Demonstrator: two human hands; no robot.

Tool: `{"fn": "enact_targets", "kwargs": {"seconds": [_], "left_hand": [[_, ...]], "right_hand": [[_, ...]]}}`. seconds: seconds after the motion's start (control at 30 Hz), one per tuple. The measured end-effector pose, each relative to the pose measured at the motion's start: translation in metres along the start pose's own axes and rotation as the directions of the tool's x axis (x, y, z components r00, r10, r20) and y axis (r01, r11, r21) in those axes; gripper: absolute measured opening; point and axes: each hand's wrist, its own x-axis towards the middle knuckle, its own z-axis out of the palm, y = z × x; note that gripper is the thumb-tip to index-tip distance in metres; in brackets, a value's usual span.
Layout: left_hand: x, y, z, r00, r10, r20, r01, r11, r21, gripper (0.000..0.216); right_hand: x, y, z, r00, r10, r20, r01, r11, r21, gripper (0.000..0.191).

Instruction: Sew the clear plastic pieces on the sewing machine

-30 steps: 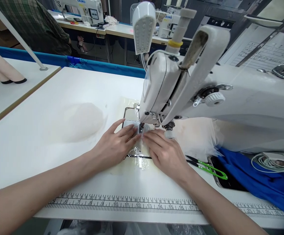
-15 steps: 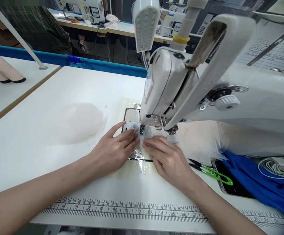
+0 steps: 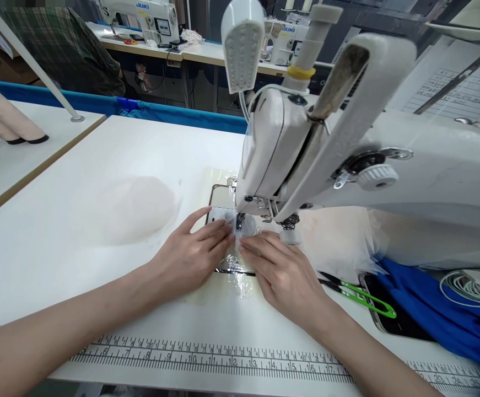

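A white sewing machine (image 3: 306, 143) stands on the white table (image 3: 99, 165). My left hand (image 3: 190, 253) lies flat left of the needle (image 3: 238, 223), fingers stretched out and pressed on a thin clear sheet (image 3: 235, 259) over the metal needle plate (image 3: 223, 212). My right hand (image 3: 281, 270) lies flat just right of it, fingers extended, fingertips touching the same sheet near the presser foot. Both sets of fingertips almost meet below the needle.
Green-handled thread snips (image 3: 359, 298) and a dark phone (image 3: 397, 320) lie right of my right hand, beside blue fabric (image 3: 450, 320). A printed ruler (image 3: 223, 361) runs along the table's front edge. A pale sheer piece (image 3: 128, 207) lies left. Another person in a plaid shirt (image 3: 70, 44) sits behind.
Both hands stay flat on the clear sheet by the needle and have barely shifted. The camera view has moved slightly.
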Motion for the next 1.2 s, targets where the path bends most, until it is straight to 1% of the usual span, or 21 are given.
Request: {"fn": "enact_targets", "kwargs": {"seconds": [0.23,0.4,0.6,0.7,0.83,1.03,1.2], "left_hand": [[0.0031,-0.0035,0.0035,1.0,-0.002,0.004,0.002,1.0,0.004,0.032],[0.0049,-0.0067,0.0044,0.999,-0.026,0.033,0.026,1.0,-0.004,0.034],[0.0052,-0.0047,0.0017,1.0,-0.019,0.018,0.018,0.998,0.06,0.033],[0.006,-0.0034,0.0001,0.999,-0.033,0.011,0.032,0.997,0.073,0.032],[0.0053,-0.0023,-0.0004,0.998,-0.049,0.034,0.047,0.997,0.056,0.034],[0.0055,-0.0017,0.0001,0.998,-0.062,0.022,0.061,0.998,0.023,0.032],[0.0062,-0.0026,0.0026,0.997,-0.072,0.032,0.072,0.997,0.007,0.033]], "right_hand": [[0.0008,0.0018,0.003,0.999,0.035,0.009,-0.034,0.999,-0.037,0.039],[0.0013,0.0044,0.0061,0.999,0.049,0.006,-0.049,0.997,-0.056,0.04],[0.0027,0.0068,0.0056,0.996,0.092,0.003,-0.092,0.995,0.039,0.041],[0.0026,0.0073,0.0065,0.998,0.07,-0.002,-0.07,0.997,0.035,0.042],[0.0004,0.0071,0.0067,1.0,0.028,-0.012,-0.028,1.0,0.0,0.045],[-0.0011,0.0055,0.0048,1.0,0.008,-0.015,-0.008,0.999,-0.049,0.044],[-0.0007,0.0068,0.008,1.0,0.012,-0.018,-0.014,0.997,-0.082,0.044]]}}
